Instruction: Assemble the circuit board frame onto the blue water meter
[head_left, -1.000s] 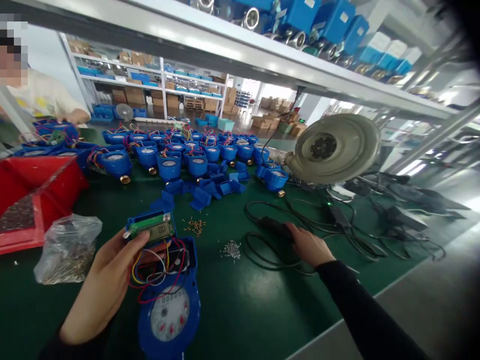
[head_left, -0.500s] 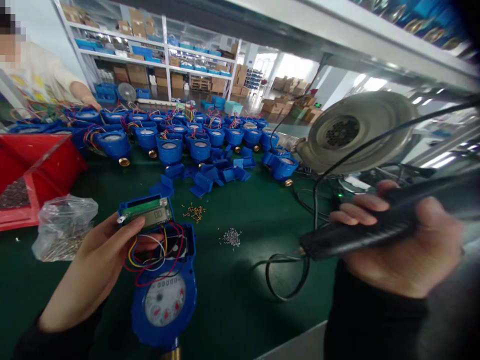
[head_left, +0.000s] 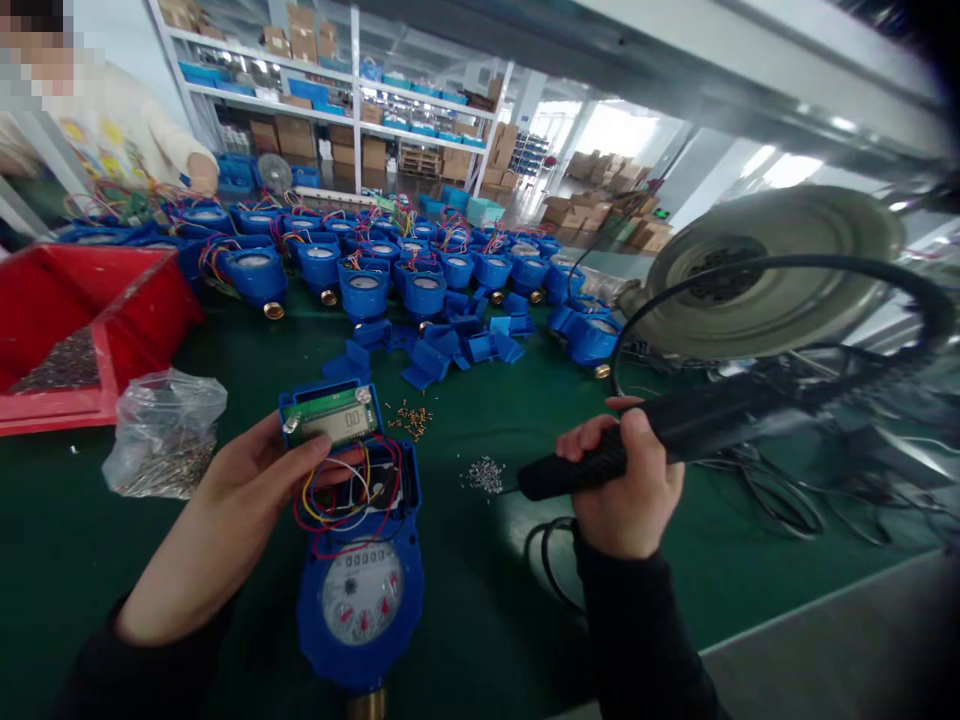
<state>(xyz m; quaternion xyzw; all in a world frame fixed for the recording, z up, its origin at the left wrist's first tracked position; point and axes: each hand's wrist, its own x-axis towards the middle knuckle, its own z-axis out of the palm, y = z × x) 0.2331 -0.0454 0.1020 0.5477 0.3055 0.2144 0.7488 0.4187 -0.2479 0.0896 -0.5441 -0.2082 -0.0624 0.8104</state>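
Note:
My left hand (head_left: 247,495) grips a small green circuit board with a display (head_left: 349,422), seated in a blue cover, its thumb over the lower edge. Coloured wires (head_left: 337,495) run from the board into the open top of a blue water meter (head_left: 364,600), which lies on the bench with its dial up. My right hand (head_left: 630,480) is wrapped round a black electric screwdriver (head_left: 585,460) with a cable at its rear. The tool's tip reaches the edge of a pile of small silver screws (head_left: 484,474). Small brass-coloured screws (head_left: 412,420) lie behind the meter.
Rows of blue meters (head_left: 364,290) and loose blue covers (head_left: 435,355) stand at the back. To the left are a red bin (head_left: 109,370) and a plastic bag of screws (head_left: 169,435). A large round metal device (head_left: 817,280) and cables (head_left: 780,490) are right. A co-worker (head_left: 112,130) is far left.
My right hand has brought the screwdriver left and down, so its tip is at the silver screws. The left hand still holds the board; the whole view has shifted a little.

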